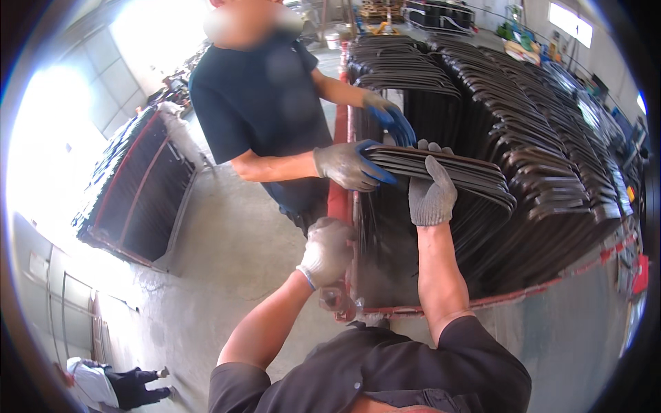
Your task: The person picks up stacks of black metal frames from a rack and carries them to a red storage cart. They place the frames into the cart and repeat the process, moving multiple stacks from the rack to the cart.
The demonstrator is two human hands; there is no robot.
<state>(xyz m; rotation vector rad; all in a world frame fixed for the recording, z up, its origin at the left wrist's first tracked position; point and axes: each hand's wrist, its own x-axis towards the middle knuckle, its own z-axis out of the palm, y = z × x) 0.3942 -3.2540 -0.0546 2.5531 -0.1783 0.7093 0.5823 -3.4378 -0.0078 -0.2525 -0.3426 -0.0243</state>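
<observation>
My right hand [432, 196], in a grey knit glove, grips a bundle of dark bent metal bars [475, 175]; its thumb lies on the near side and its fingertips show over the top. At the bundle's left end, a co-worker's gloved hand [348, 165] holds the same bars. The co-worker's other hand [391, 118], in a grey and blue glove, is just beyond the bundle. My left hand [327, 249], in a pale glove, is closed at the red rail [339, 199] of the rack; its fingertips are hidden.
Dense rows of similar bent bars [530, 131] fill the rack to the right. A co-worker in a dark shirt [258, 96] stands across the rail. Another loaded rack [138, 189] stands at left on the concrete floor [227, 227]. A person [117, 385] is at the lower left.
</observation>
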